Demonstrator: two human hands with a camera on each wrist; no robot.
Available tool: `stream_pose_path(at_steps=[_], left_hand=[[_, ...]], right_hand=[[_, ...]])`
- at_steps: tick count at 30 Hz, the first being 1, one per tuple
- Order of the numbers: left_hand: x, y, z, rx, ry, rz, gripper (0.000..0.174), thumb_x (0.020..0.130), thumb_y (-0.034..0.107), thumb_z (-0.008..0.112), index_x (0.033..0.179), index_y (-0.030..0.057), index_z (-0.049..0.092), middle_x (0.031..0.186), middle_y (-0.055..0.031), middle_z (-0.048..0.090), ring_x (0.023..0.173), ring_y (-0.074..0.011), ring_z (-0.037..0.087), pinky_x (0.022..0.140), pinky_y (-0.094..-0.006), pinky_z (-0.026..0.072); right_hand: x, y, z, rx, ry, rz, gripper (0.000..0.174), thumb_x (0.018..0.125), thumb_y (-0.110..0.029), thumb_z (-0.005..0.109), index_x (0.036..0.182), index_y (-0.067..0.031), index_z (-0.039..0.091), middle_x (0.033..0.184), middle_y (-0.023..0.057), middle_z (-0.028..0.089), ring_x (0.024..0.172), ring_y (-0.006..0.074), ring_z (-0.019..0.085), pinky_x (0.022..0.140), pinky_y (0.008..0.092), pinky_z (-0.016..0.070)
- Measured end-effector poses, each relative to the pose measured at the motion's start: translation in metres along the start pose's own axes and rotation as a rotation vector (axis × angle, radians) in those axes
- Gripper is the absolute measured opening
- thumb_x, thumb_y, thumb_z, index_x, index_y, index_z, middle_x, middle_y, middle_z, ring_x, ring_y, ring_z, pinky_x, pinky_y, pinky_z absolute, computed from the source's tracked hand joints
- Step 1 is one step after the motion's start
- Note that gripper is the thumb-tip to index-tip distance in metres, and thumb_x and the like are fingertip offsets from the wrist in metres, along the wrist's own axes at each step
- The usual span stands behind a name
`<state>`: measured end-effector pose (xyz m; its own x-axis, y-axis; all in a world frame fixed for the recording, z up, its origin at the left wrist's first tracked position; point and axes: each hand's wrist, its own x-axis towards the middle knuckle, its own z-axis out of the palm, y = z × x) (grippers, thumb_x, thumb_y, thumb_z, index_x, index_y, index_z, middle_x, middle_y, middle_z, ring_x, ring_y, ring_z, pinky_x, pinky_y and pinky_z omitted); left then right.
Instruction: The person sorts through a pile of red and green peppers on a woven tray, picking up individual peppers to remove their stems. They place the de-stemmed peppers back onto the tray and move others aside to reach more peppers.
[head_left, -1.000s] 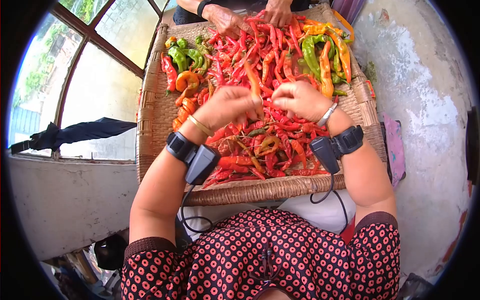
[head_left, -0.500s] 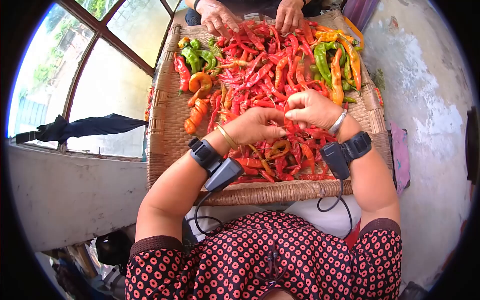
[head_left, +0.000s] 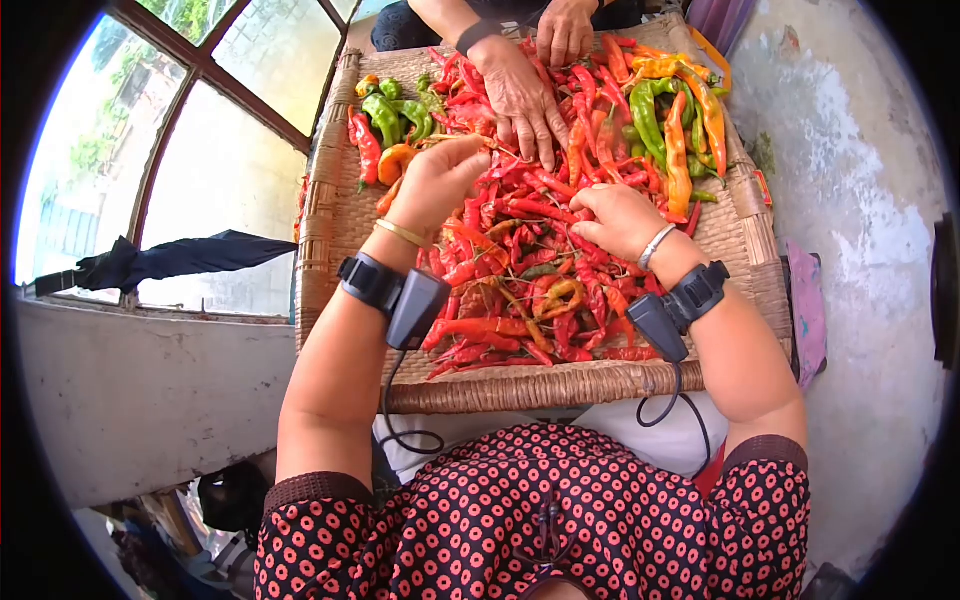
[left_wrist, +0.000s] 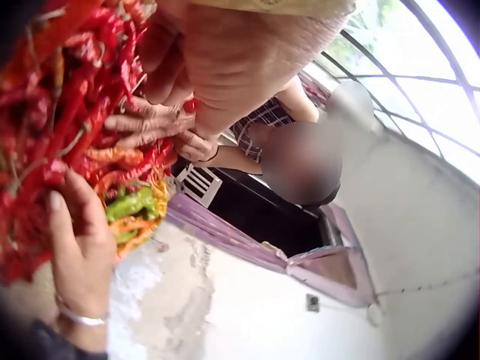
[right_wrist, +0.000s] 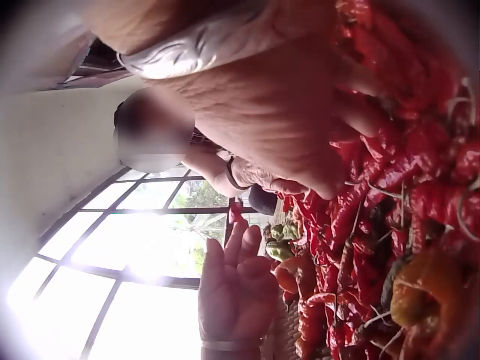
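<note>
My left hand (head_left: 440, 185) is raised over the left part of the pepper pile, its fingers pointing right. A small red piece, apparently a chili pepper (right_wrist: 237, 212), shows at its fingertips in the right wrist view. Low over the middle of the pile is my right hand (head_left: 625, 222), thumb and forefinger bent around a red chili pepper (left_wrist: 54, 172). Red chili peppers (head_left: 545, 235), many wrinkled and with stems, lie heaped beneath both hands. A twisted orange-brown pepper (head_left: 560, 297) lies nearer my body.
A woven tray (head_left: 480, 393) bears the peppers. Green peppers (head_left: 385, 115) lie at its far left, orange peppers (head_left: 677, 165) at the right. Another person's hand (head_left: 525, 105) presses flat on the pile's far side. A folded umbrella (head_left: 190, 258) hangs by the window.
My hands were together over the pile and are now apart; the left went up and left. The raised orange pepper is gone from the left hand. The other person's hand reached farther in.
</note>
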<state>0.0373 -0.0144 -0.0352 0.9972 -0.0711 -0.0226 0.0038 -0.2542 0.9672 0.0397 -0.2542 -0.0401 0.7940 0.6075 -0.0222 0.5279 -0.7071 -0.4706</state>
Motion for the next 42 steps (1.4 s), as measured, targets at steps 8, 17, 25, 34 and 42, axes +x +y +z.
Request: stream_pose_path(at_steps=[8, 17, 25, 34, 42], left_hand=[[-0.022, -0.015, 0.039, 0.979, -0.179, 0.382, 0.038, 0.072, 0.020, 0.059, 0.107, 0.0073, 0.052, 0.101, -0.0113, 0.053, 0.085, -0.0288, 0.056, 0.070, -0.0368, 0.0467], [-0.021, -0.011, 0.030, 0.995, -0.335, 0.320, 0.026, 0.070, 0.022, 0.060, 0.089, 0.0057, 0.056, 0.088, -0.0112, 0.055, 0.079, -0.0275, 0.057, 0.066, -0.0369, 0.0468], [-0.014, -0.004, 0.016, 0.576, -0.367, 0.195, 0.026, 0.062, 0.008, 0.063, 0.087, 0.0041, 0.057, 0.078, -0.0107, 0.059, 0.075, -0.0221, 0.058, 0.067, -0.0310, 0.0460], [-0.019, 0.013, 0.016, 0.524, -0.573, -0.058, 0.022, 0.071, 0.007, 0.064, 0.092, 0.0028, 0.060, 0.081, -0.0071, 0.062, 0.073, -0.0130, 0.058, 0.066, -0.0258, 0.0456], [-0.022, 0.027, 0.006, 0.422, -0.541, -0.013, 0.019, 0.077, 0.012, 0.061, 0.092, 0.0020, 0.060, 0.074, -0.0015, 0.060, 0.068, -0.0074, 0.054, 0.060, -0.0221, 0.0436]], right_hand=[[0.000, -0.001, 0.003, -0.144, -0.195, 0.022, 0.026, 0.072, -0.022, 0.059, 0.091, -0.0045, 0.055, 0.085, 0.0169, 0.059, 0.084, 0.0323, 0.056, 0.075, 0.0407, 0.0437], [-0.001, -0.009, -0.006, -0.154, -0.257, 0.082, 0.024, 0.071, -0.021, 0.058, 0.087, -0.0038, 0.056, 0.086, 0.0180, 0.059, 0.086, 0.0327, 0.056, 0.075, 0.0413, 0.0446], [-0.002, -0.007, -0.010, -0.137, -0.303, 0.036, 0.024, 0.070, -0.024, 0.059, 0.084, -0.0038, 0.059, 0.085, 0.0171, 0.060, 0.083, 0.0319, 0.057, 0.073, 0.0399, 0.0449], [0.002, -0.001, -0.010, 0.108, -0.316, -0.045, 0.021, 0.069, -0.025, 0.059, 0.074, -0.0045, 0.061, 0.068, 0.0159, 0.059, 0.070, 0.0288, 0.058, 0.063, 0.0373, 0.0444], [0.002, -0.010, -0.018, 0.624, -0.264, 0.095, 0.019, 0.077, -0.022, 0.056, 0.075, -0.0034, 0.060, 0.059, 0.0060, 0.056, 0.052, 0.0130, 0.053, 0.050, 0.0267, 0.0428]])
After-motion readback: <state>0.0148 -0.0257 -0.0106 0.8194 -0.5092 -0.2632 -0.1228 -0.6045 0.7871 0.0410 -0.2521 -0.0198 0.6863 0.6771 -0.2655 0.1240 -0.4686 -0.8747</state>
